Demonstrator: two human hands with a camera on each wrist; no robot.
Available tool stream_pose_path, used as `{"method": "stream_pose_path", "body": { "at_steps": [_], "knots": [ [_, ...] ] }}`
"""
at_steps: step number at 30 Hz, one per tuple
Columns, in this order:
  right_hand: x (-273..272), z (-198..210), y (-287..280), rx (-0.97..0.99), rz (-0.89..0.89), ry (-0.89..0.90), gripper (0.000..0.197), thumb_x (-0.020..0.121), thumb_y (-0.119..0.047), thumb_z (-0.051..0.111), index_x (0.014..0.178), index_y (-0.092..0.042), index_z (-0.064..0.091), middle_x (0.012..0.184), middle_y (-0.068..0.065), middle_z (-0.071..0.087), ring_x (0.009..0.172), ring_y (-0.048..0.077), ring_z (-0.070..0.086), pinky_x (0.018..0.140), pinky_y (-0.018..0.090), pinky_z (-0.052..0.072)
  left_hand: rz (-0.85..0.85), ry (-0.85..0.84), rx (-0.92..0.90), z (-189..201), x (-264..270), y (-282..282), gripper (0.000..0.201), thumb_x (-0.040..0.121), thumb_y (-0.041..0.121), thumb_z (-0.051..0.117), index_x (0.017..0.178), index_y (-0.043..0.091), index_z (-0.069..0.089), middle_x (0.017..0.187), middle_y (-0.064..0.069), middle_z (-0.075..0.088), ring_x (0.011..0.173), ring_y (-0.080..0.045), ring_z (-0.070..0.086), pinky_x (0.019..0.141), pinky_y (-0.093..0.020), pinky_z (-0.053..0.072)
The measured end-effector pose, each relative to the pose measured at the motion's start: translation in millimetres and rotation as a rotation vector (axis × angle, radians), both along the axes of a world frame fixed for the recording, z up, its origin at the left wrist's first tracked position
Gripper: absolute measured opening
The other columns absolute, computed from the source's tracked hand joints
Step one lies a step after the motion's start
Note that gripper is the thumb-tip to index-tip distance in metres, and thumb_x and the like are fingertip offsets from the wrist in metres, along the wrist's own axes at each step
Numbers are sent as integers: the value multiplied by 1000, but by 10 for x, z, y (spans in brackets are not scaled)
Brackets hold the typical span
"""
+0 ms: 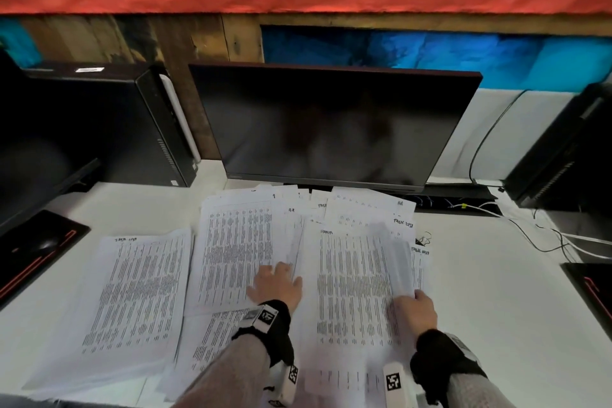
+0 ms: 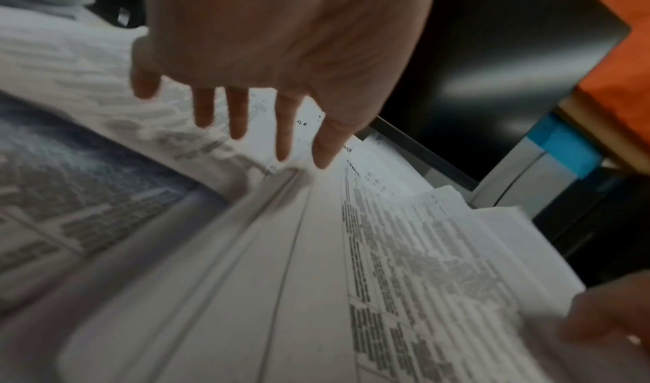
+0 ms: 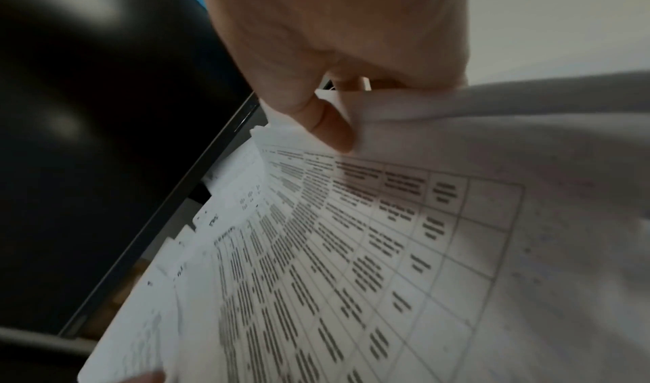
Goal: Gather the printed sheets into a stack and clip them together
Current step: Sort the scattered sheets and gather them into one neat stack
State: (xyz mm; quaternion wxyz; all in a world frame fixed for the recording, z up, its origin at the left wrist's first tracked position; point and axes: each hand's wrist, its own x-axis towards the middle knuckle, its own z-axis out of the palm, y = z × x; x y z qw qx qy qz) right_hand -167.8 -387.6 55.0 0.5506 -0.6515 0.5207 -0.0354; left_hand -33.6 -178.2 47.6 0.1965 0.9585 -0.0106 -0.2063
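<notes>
On the white desk (image 1: 496, 308), in front of the dark monitor (image 1: 331, 129), we find the printed sheets (image 1: 231, 242) fanned out in overlapping piles. We see the left hand (image 1: 276, 285) flat above the middle pile with its fingers (image 2: 239, 114) straight and spread. We see the right hand (image 1: 417, 308) pinching the edge of the right-hand bundle (image 1: 357, 281) between thumb (image 3: 330, 128) and curled fingers, lifting that edge off the desk.

White table (image 1: 496, 325): printed sheets (image 1: 139, 301) spread across near centre and left; monitor (image 1: 331, 129) far centre; computer tower (image 1: 99, 122) far left; cables (image 1: 546, 235) right; possibly mouse pad (image 1: 36, 248) at left edge.
</notes>
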Motion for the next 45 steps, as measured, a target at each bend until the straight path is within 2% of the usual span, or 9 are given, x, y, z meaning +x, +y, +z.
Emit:
{"method": "stream_pose_path", "body": {
  "at_steps": [6, 10, 15, 20, 26, 30, 34, 40, 45],
  "knots": [
    [35, 126, 10, 294, 46, -88, 20, 75, -1, 70, 90, 4, 59, 81, 20, 65, 69, 32, 63, 46, 24, 52, -14, 127, 140, -94, 90, 252, 89, 84, 48, 58, 149, 22, 4, 156, -12, 2, 143, -36, 7, 110, -57, 25],
    [42, 7, 79, 424, 267, 48, 60, 64, -21, 84, 115, -5, 59, 109, 9, 60, 98, 25, 54, 96, 41, 41, -95, 105, 209, -86, 73, 298, 80, 88, 41, 53, 150, 21, 7, 157, -11, 2, 143, -34, 8, 110, -53, 29],
    [78, -21, 173, 227, 219, -8, 26, 78, 3, 70, 99, 17, 62, 83, 21, 70, 69, 29, 67, 63, 37, 58, -147, 83, 253, -37, 157, 422, 64, 93, 43, 38, 149, 23, 15, 156, -6, 13, 142, -31, 16, 112, -55, 23],
    [170, 334, -85, 7, 178, -274, 16, 85, -3, 63, 100, 1, 67, 88, 15, 73, 80, 28, 69, 74, 36, 56, -197, 87, 227, -102, 114, 550, 60, 96, 54, 14, 151, 31, 10, 159, 1, 10, 147, -27, 6, 113, -63, 0],
    [474, 455, -298, 221, 33, -356, 36, 89, -4, 60, 122, 5, 50, 113, 26, 64, 96, 36, 65, 92, 51, 50, -294, 138, 60, 17, 25, 590, 56, 99, 51, 16, 150, 29, 18, 156, -1, 26, 141, -22, 28, 116, -45, 19],
    [740, 196, -33, 296, 101, -131, 52, 85, -9, 64, 130, 4, 43, 118, 23, 59, 103, 38, 59, 88, 46, 50, -43, 31, -129, 70, 190, 752, 42, 101, 35, 27, 134, 19, 48, 133, -9, 56, 117, -26, 54, 99, -34, 42],
    [935, -260, 256, 376, 183, 19, 50, 83, -4, 63, 128, 10, 46, 120, 31, 58, 106, 44, 60, 93, 57, 47, 118, 9, 14, 38, 420, 1029, 37, 97, 14, 39, 134, 13, 43, 146, -14, 34, 128, -33, 38, 105, -40, 36],
    [1005, 108, 907, 359, 279, -10, 27, 87, -11, 65, 108, 4, 56, 99, 15, 64, 92, 30, 62, 80, 36, 53, 229, 171, -80, 35, 680, 1126, 58, 95, 45, 37, 145, 17, 29, 150, -15, 27, 135, -34, 31, 111, -41, 29],
    [1131, 39, 1083, 226, 343, -31, 31, 82, -4, 65, 111, 3, 58, 98, 20, 67, 90, 33, 66, 81, 42, 58, 329, 257, -235, 37, 737, 1160, 65, 85, 45, 54, 141, 19, 35, 143, -14, 35, 126, -34, 43, 103, -42, 40]
  ]
}}
